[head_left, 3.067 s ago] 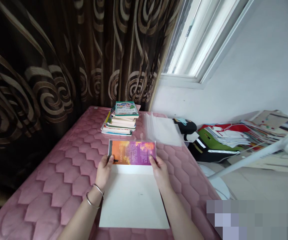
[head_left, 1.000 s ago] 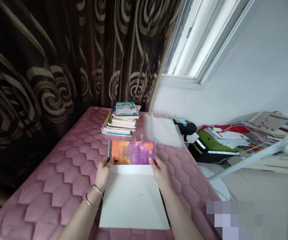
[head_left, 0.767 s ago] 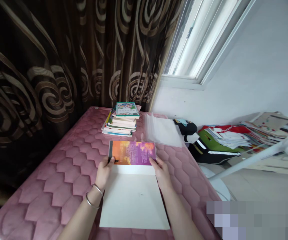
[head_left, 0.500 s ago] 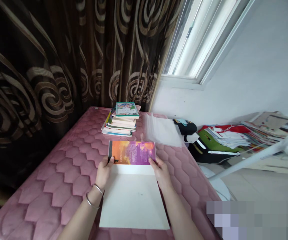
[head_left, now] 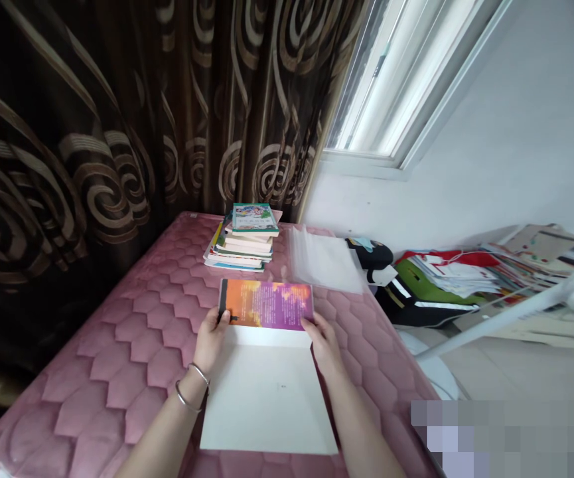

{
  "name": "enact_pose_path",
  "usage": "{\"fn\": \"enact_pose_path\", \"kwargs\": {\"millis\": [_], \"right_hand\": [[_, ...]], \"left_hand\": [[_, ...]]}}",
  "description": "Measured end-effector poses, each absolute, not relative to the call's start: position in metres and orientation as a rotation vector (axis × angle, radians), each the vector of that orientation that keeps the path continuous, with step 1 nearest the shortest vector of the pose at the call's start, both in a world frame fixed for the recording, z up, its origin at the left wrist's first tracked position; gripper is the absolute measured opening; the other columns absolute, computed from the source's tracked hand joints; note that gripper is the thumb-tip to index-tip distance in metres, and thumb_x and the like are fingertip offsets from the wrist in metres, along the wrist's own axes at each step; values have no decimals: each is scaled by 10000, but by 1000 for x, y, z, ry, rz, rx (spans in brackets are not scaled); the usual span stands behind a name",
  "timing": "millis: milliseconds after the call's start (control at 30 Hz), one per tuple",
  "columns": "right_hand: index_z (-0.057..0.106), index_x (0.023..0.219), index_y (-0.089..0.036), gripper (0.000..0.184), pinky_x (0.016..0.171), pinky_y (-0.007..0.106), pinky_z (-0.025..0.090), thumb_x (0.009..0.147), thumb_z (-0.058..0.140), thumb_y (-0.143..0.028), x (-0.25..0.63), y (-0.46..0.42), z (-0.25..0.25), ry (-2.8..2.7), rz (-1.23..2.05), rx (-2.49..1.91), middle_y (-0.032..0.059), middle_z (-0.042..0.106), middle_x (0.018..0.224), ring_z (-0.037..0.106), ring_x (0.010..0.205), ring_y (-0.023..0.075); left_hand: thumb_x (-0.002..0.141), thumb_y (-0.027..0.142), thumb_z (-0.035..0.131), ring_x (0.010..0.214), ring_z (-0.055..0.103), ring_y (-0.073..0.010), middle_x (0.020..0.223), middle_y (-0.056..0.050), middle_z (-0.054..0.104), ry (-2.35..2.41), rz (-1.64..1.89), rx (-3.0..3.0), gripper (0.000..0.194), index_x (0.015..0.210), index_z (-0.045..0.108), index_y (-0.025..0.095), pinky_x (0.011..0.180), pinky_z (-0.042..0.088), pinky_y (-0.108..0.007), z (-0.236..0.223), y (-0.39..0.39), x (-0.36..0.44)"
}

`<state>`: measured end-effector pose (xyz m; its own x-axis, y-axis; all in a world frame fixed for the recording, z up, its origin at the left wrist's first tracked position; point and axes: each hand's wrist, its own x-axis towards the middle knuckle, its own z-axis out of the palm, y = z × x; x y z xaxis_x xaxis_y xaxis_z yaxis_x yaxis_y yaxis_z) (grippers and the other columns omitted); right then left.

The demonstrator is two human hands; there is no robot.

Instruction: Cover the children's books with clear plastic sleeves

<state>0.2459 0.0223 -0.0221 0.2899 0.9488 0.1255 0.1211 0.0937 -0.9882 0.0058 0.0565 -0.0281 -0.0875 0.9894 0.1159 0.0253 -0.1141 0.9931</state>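
A book (head_left: 269, 398) lies opened out in front of me, its blank white side nearest and an orange-and-purple printed panel (head_left: 267, 304) at the far end. My left hand (head_left: 212, 340), with two silver bangles on the wrist, is closed on the panel's left edge, thumb on top. At the right edge, my right hand (head_left: 325, 342) grips the same panel with its thumb over the print. The fingers underneath are hidden. Beyond the panel is a stack of books (head_left: 241, 249), topped by one with a green-bordered cover.
The pink quilted mattress (head_left: 132, 338) lies under everything. Clear plastic sleeves (head_left: 324, 259) rest right of the stack. Dark patterned curtains (head_left: 117, 133) hang at the left. Off the mattress's right side are a black bag (head_left: 411, 302), piled papers (head_left: 456, 272) and a white pole (head_left: 496, 322).
The printed panel has tipped up slightly and shifted a little to the right, with both hands still on it. The stack and sleeves stay where they were.
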Motion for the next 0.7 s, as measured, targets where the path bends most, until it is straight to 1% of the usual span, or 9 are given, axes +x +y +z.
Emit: {"fn": "enact_pose_path", "kwargs": {"millis": [133, 233, 300, 400, 500, 600, 700], "right_hand": [[687, 1071, -180, 558, 765, 340, 513, 757, 572, -627, 245, 27, -28, -1163, 717, -1404, 81, 724, 931, 649, 883, 253], [675, 1061, -172, 535, 745, 319, 512, 802, 517, -613, 244, 29, -33, -1222, 634, -1481, 85, 720, 920, 649, 854, 232], [667, 1034, -164, 505, 719, 305, 508, 823, 494, -589, 243, 29, -34, -1233, 609, -1530, 81, 716, 886, 649, 799, 216], [654, 999, -161, 466, 692, 292, 494, 832, 485, -562, 241, 27, -34, -1236, 571, -1587, 77, 708, 839, 645, 757, 211], [650, 976, -174, 435, 659, 281, 474, 837, 471, -545, 239, 25, -31, -1264, 494, -1644, 80, 704, 822, 647, 755, 218], [640, 930, -192, 404, 603, 279, 443, 846, 440, -533, 238, 26, -30, -1305, 418, -1717, 75, 698, 773, 637, 691, 218], [618, 848, -207, 379, 577, 278, 419, 844, 418, -529, 240, 29, -33, -1333, 362, -1781, 65, 681, 718, 615, 648, 214]], "left_hand": [[770, 521, 579, 795, 595, -189, 823, -33, 652, 1273, 1314, 1318, 378, 885, 591, 162, 697, 448, -274, -24, 58, 3], [767, 512, 582, 804, 603, -192, 815, -24, 641, 1275, 1223, 1370, 361, 877, 559, 169, 723, 457, -289, -17, 57, -3], [748, 478, 617, 828, 625, -200, 850, -29, 656, 1216, 1170, 1395, 364, 930, 537, 173, 747, 473, -303, -13, 55, -8], [713, 416, 657, 894, 657, -221, 931, -52, 686, 1112, 1137, 1415, 436, 1040, 492, 177, 797, 495, -334, -15, 55, -13], [710, 367, 643, 946, 663, -233, 985, -79, 697, 1175, 1162, 1457, 427, 1060, 486, 179, 834, 497, -352, -23, 59, -14], [729, 335, 618, 936, 670, -240, 992, -97, 701, 1294, 1173, 1520, 399, 1070, 486, 177, 820, 502, -358, -31, 62, -12], [752, 319, 598, 886, 682, -239, 953, -87, 708, 1366, 1164, 1568, 439, 1140, 453, 175, 774, 510, -352, -33, 61, -9]]}}
